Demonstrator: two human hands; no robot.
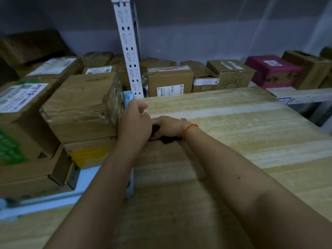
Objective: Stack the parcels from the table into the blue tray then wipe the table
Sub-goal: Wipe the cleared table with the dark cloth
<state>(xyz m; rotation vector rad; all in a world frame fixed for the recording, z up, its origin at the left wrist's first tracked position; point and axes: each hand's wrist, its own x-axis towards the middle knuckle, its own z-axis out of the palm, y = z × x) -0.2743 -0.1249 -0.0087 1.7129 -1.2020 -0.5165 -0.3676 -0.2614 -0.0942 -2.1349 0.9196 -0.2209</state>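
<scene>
Parcels (79,105) stacked in blue tray (84,178) at 9 o'clock; stacking looks done. Both hands meet mid-table (242,126): right hand (168,127) grips dark cloth (169,139), left hand (134,123) curled, pinching it too. Wiping left.

Handwritten "4206" on the front of a cardboard box (231,74) beyond the hands to the right, printed shipping labels elsewhere too blurred to read

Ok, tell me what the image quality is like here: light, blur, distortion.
Head view: dim, bluish light; both arms throw a soft shadow on the pale wooden table. The cardboard parcels at far left are motion-blurred, while the hands, left and right, on a dark cloth stay fairly sharp. Wide-angle bending tilts the white perforated shelf post.
</scene>
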